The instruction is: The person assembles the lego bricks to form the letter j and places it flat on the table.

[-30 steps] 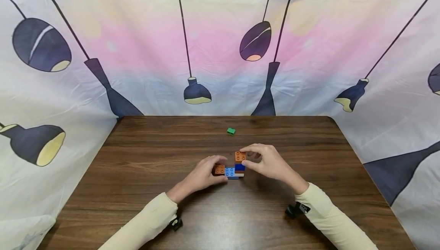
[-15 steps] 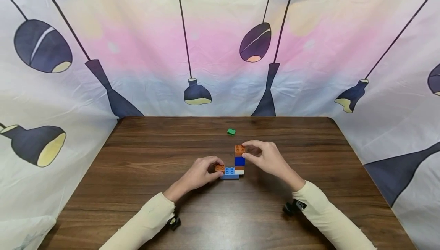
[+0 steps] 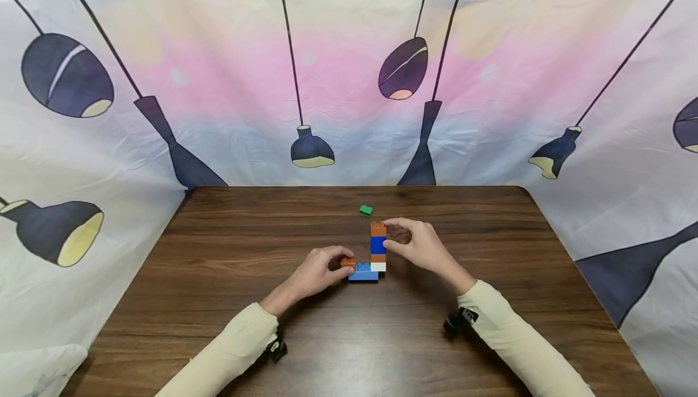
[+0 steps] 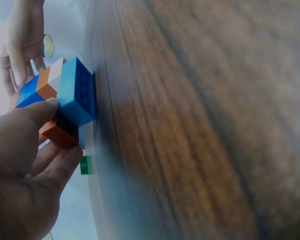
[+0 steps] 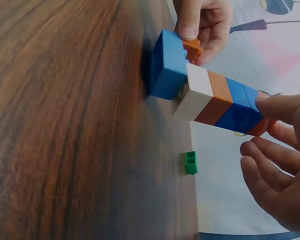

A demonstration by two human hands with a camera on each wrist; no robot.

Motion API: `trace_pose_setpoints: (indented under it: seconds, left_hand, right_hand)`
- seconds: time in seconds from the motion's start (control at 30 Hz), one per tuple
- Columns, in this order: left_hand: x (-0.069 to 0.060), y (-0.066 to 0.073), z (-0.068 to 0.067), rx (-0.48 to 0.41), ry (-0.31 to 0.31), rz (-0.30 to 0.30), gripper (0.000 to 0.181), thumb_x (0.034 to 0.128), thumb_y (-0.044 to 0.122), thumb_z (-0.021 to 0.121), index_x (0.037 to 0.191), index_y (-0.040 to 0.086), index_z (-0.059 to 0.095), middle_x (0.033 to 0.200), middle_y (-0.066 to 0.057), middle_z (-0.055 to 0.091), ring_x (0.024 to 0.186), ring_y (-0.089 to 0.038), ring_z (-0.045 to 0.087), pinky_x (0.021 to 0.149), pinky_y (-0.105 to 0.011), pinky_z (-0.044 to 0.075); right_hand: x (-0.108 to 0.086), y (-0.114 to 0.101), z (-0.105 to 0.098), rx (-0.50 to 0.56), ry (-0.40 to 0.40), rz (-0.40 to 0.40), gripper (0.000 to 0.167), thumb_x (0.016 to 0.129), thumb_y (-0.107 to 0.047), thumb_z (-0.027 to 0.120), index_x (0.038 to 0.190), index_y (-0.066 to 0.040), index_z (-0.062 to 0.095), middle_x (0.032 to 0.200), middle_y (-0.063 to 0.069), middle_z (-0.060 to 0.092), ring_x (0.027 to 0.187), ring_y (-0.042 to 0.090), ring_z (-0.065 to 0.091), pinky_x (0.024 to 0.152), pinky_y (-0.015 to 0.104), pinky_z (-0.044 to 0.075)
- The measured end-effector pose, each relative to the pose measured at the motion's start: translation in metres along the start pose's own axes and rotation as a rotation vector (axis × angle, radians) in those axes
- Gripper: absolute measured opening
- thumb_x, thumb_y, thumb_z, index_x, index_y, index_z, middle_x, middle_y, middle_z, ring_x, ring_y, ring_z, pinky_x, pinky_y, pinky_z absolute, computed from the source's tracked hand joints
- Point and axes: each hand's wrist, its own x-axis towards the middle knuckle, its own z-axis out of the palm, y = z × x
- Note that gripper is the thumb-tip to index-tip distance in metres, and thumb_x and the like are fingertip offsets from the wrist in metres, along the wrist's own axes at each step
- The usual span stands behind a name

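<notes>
Both hands hold one build of toy bricks over the table's middle. Its base is a light blue brick (image 3: 363, 276). A small orange brick (image 3: 346, 261) sits on the base's left end, pinched between the thumb and fingers of my left hand (image 3: 312, 273). At the right end rises a column: a white brick (image 5: 196, 95), an orange brick (image 5: 214, 99), blue bricks (image 5: 238, 106) and an orange top brick (image 3: 378, 228). My right hand (image 3: 421, 246) pinches the column near its top. The base's underside shows in the left wrist view, so the build is tilted back.
A green brick (image 3: 366, 210) lies farther back on the dark wooden table (image 3: 245, 227). A curtain (image 3: 349, 82) printed with lamps hangs behind the table and along its sides.
The build has tipped back, showing more of its front faces and fewer studs. My left fingers have drawn in round the small orange brick. The right hand has shifted slightly up and left.
</notes>
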Motion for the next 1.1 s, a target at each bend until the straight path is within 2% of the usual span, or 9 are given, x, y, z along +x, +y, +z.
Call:
trace_pose_setpoints:
  seconds: [0.3, 0.53, 0.77, 0.9, 1.1]
  left_hand:
    - [0.003, -0.004, -0.001, -0.032, 0.0, -0.015, 0.031, 0.1002, 0.026, 0.069, 0.126, 0.009, 0.07, 0.117, 0.0, 0.071, 0.107, -0.013, 0.067, 0.091, -0.036, 0.055]
    - [0.005, -0.008, -0.002, -0.061, -0.034, -0.018, 0.035, 0.1027, 0.029, 0.064, 0.129, 0.006, 0.068, 0.112, 0.001, 0.072, 0.104, -0.012, 0.068, 0.091, -0.037, 0.055]
    - [0.009, -0.01, -0.001, -0.029, -0.025, -0.022, 0.035, 0.1041, 0.03, 0.061, 0.129, 0.006, 0.069, 0.116, -0.001, 0.072, 0.106, -0.013, 0.067, 0.091, -0.038, 0.054]
    - [0.011, -0.01, -0.003, -0.005, -0.011, -0.022, 0.034, 0.1033, 0.03, 0.063, 0.127, 0.007, 0.071, 0.12, -0.004, 0.071, 0.111, -0.017, 0.066, 0.094, -0.042, 0.053]
    - [0.011, -0.012, -0.004, 0.013, -0.001, -0.019, 0.033, 0.1025, 0.031, 0.063, 0.125, 0.009, 0.073, 0.115, -0.002, 0.071, 0.104, -0.015, 0.066, 0.089, -0.039, 0.054]
  right_hand:
    - [0.015, 0.016, 0.006, 0.039, -0.009, 0.038, 0.043, 0.092, -0.028, 0.079, 0.132, -0.015, 0.068, 0.116, 0.005, 0.074, 0.098, 0.019, 0.072, 0.08, 0.039, 0.058]
    - [0.024, 0.025, 0.011, 0.075, -0.054, 0.096, 0.046, 0.093, -0.032, 0.077, 0.135, -0.015, 0.067, 0.124, 0.006, 0.071, 0.1, 0.019, 0.071, 0.081, 0.04, 0.058]
    - [0.03, 0.033, 0.016, 0.091, -0.063, 0.173, 0.048, 0.092, -0.034, 0.078, 0.135, -0.014, 0.067, 0.123, 0.006, 0.072, 0.1, 0.02, 0.071, 0.077, 0.037, 0.057]
    - [0.032, 0.038, 0.02, 0.094, -0.07, 0.188, 0.048, 0.092, -0.035, 0.077, 0.133, -0.013, 0.067, 0.12, 0.006, 0.073, 0.101, 0.021, 0.069, 0.081, 0.039, 0.056]
    - [0.033, 0.042, 0.021, 0.135, -0.112, 0.198, 0.049, 0.094, -0.034, 0.075, 0.136, -0.011, 0.066, 0.124, 0.01, 0.071, 0.104, 0.024, 0.068, 0.088, 0.044, 0.055]
